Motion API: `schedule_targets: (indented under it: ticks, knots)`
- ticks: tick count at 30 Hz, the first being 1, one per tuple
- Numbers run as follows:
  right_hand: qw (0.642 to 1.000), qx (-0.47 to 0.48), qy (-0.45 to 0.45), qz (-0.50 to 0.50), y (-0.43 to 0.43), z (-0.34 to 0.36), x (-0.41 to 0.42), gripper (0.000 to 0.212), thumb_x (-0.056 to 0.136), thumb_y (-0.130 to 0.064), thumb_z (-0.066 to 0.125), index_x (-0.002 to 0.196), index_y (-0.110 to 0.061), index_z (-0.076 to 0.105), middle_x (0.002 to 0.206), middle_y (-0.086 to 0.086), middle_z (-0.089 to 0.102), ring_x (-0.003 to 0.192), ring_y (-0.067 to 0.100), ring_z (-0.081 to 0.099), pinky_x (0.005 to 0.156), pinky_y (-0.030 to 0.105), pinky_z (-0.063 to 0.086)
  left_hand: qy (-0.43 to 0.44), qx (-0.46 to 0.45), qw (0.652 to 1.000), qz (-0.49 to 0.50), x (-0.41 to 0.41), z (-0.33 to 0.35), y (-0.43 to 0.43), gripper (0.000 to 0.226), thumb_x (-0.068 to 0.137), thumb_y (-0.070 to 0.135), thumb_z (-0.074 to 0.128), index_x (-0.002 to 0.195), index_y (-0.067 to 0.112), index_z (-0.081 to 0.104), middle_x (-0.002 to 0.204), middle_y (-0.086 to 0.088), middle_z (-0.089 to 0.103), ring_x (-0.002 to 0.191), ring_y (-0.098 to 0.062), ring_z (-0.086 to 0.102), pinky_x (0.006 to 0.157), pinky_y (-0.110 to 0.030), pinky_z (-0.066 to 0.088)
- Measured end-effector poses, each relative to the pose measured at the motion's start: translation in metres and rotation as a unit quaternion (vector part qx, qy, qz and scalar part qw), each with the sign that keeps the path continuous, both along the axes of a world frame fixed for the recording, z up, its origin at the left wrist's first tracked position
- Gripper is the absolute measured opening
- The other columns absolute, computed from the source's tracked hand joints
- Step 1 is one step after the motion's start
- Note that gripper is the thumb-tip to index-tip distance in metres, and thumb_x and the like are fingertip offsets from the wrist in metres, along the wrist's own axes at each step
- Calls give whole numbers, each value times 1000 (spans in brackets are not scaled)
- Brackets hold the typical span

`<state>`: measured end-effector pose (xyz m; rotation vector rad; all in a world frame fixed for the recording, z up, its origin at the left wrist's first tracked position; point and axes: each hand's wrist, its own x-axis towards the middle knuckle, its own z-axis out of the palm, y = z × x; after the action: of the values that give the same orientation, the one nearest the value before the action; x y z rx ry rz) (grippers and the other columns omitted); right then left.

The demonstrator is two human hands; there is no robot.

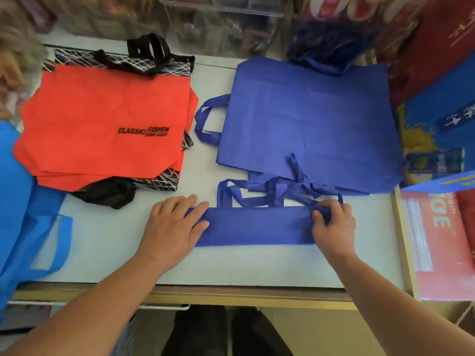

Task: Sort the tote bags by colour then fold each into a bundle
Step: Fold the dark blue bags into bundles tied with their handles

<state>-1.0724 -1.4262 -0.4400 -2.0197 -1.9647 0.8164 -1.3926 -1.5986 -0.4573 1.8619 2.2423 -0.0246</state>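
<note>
Head view, read from the left: a light-blue fabric tote bag (30, 227) is draped over the counter's left edge. Beside it, a stack of orange-red non-woven tote bags (102, 119) printed with black lettering is laid over black bags with a white line pattern (123, 61).

On the pale grey counter (231, 268), near its front edge, the left hand (174, 224) is laid flat with fingers straight, pressing and clamping nothing. Under it is held the left end of a royal-blue non-woven tote bag folded into a long narrow strip (257, 226). The strip's long axis runs left to right, and its handles point away from the person toward a stack of flat royal-blue tote bags (308, 119) behind. The right hand (334, 224) has its grip closed on the strip's right end, thumb on top and fingers curled over the far edge. Probably only the upper layers are caught, since the fingertips are hidden.

Sorting is judged done and folding under way. Since the strip lies between the hands, the coming fold would be carried along its length, with the right end brought toward the anchoring left hand.

At far right, a flat red packet (437, 242) is seen beyond the counter.
</note>
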Motion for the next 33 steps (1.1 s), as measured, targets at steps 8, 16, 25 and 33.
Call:
schedule_targets:
  ticks: [8, 16, 25, 33]
  knots:
    - [977, 132, -134, 97, -26, 10, -17, 51, 87, -4, 63, 136, -18, 58, 139, 16, 45, 124, 44, 44, 102, 52, 37, 19, -32, 999, -17, 12, -12, -11, 60, 105, 51, 19, 161, 29, 26, 171, -6, 19, 158, -33, 9, 124, -61, 15]
    - [931, -55, -203, 299, -80, -15, -54, 80, 92, -78, 4, 162, -40, -1, 165, -4, -34, 151, 27, -34, 123, 55, -16, 4, -4, 999, 54, 20, 8, -18, 65, 94, 65, 39, 140, 23, 61, 127, -5, 58, 107, -32, 54, 81, -45, 53]
    - [905, -32, -207, 370, -65, -20, -41, 80, 94, -78, 6, 163, -39, -2, 162, -2, -40, 148, 24, -39, 121, 53, -20, -118, -161, 970, 141, 23, 40, -8, 57, 91, 72, 51, 69, 20, 46, 74, 5, 53, 80, -18, 49, 68, -36, 40]
    - [902, 32, 97, 420, -121, 11, -57, 72, 78, -25, 62, 149, -31, 51, 159, 4, 42, 152, 35, 29, 118, 61, 30, -429, -155, 810, 368, 49, 101, -36, 42, 104, 45, 49, 73, 17, 43, 67, -1, 41, 61, -17, 37, 61, -32, 30]
